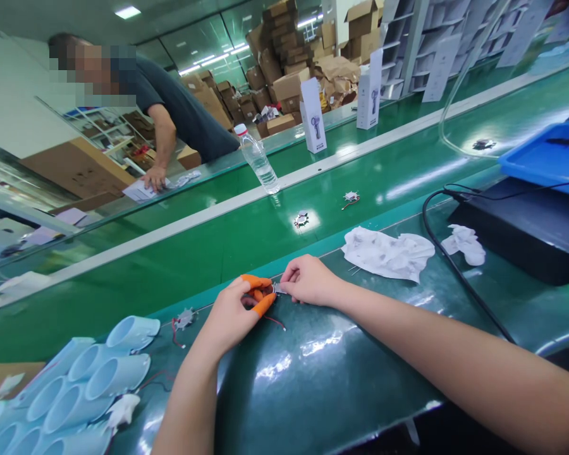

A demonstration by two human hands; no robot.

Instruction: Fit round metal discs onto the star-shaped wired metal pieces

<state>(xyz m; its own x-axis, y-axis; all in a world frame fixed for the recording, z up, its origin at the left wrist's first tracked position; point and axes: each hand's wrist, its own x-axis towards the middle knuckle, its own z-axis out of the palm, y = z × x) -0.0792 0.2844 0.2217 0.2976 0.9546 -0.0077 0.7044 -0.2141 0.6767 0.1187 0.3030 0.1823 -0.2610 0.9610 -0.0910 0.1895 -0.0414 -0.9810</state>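
My left hand (231, 313), with orange finger covers on its thumb and fingers, is closed around a small silvery part (278, 289) from which a thin red wire hangs. The fingertips of my right hand (308, 280) pinch the right edge of the same part. Most of the part is hidden by my fingers. To the left of my left hand, a star-shaped metal piece (185, 318) with red wires lies on the dark green work surface (289, 379).
Light-blue cylindrical shells (118, 376) stand at left. Crumpled white tissue (389, 253), a black cable (429, 221) and a blue tray (545, 158) are to the right. On the green belt are metal pieces (301, 219), a water bottle (260, 161) and boxes (313, 117). Opposite, a person (180, 107) leans over.
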